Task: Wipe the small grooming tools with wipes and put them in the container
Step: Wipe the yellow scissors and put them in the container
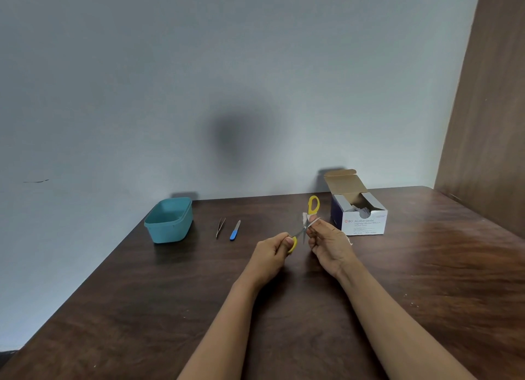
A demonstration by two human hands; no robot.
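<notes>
Small scissors with yellow handles [313,205] are held spread apart above the dark wooden table. My left hand [272,253] grips the lower yellow handle. My right hand [329,245] pinches a small white wipe [305,217] against one blade near the pivot. The other yellow handle points up and away. On the table to the left lie metal tweezers [220,227] and a blue-handled nail file [235,230]. A teal plastic container [169,219] stands open at the far left, with nothing visible inside it.
An opened white and blue box of alcohol swabs [358,215] stands at the back right, close to my right hand. A grey wall runs along the table's far edge and a brown wooden panel [483,124] rises on the right.
</notes>
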